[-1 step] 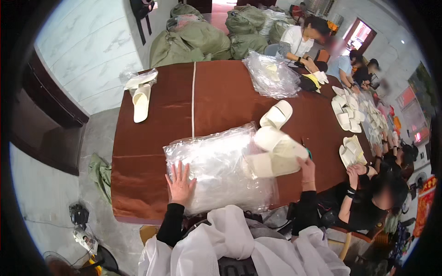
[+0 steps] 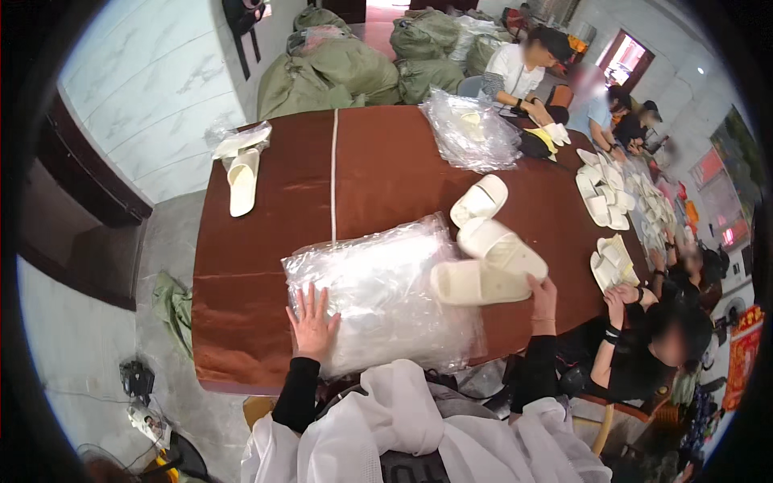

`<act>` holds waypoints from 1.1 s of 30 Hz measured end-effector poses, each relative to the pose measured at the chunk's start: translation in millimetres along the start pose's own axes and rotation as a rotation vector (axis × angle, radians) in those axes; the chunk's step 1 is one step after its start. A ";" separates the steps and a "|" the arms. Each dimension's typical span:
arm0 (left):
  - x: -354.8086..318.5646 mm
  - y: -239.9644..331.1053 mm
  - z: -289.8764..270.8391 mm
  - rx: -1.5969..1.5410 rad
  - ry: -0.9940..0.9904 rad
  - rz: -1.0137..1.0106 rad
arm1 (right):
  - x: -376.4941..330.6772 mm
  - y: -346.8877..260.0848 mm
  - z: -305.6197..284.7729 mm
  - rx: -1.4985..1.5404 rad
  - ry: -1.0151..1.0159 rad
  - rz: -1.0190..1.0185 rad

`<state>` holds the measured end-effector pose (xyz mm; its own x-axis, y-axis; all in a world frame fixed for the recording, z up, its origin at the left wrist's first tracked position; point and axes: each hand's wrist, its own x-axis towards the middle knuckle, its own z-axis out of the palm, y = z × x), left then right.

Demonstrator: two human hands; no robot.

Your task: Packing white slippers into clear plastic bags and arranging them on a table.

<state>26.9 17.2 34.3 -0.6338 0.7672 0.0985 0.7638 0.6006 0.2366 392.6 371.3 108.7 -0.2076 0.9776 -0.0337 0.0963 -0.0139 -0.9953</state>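
Note:
Flat on a stack of clear plastic bags (image 2: pixel 366 302) rests my left hand (image 2: pixel 314 326), its fingers spread near the stack's left edge. My right hand (image 2: pixel 543 299) is closed on the end of a cream slipper (image 2: pixel 475 283), which reaches over the right side of the bags. A second cream slipper (image 2: pixel 507 249) lies crosswise against the held one; whether my fingers touch it too, I cannot tell. Just beyond, another slipper (image 2: pixel 481 200) sits on the brown-covered table (image 2: pixel 266 298).
A pair of slippers (image 2: pixel 243 181) lies at the far left edge. More plastic bags (image 2: pixel 471 133) are heaped at the far side. Slipper piles (image 2: pixel 602 193) stand at the right, where co-workers (image 2: pixel 664 346) sit. Green sacks (image 2: pixel 342 76) fill the back.
My right hand and the two slippers beside it have shifted slightly to the right. My left hand stays on the bags.

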 end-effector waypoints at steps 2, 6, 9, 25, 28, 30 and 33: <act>0.6 1.0 1.0 -0.017 0.001 0.011 | -3.4 -13.3 -30.8 0.057 0.090 -0.059; -1.2 -2.1 3.1 -0.014 0.012 -0.005 | -22.5 -58.4 -9.9 0.387 0.072 -0.087; -1.0 -2.9 7.2 0.011 0.016 -0.014 | -48.9 -98.0 42.3 0.486 -0.077 0.078; -0.8 -2.2 3.9 -0.070 -0.007 -0.059 | -59.5 96.6 116.5 -0.058 -0.282 0.281; 0.3 -8.2 5.3 -0.071 0.000 -0.057 | -53.0 67.9 110.4 0.003 -0.270 0.348; 2.0 -1.5 8.0 -0.050 0.022 -0.073 | -25.8 69.8 82.6 -0.012 -0.226 0.234; -0.4 -0.2 7.7 -0.052 0.014 -0.070 | 7.7 55.3 44.5 -0.039 -0.184 0.133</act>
<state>28.0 18.6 26.7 -0.6876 0.7200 0.0937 0.7102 0.6402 0.2930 353.0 368.7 49.4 -0.3646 0.9129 -0.1837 0.1716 -0.1280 -0.9768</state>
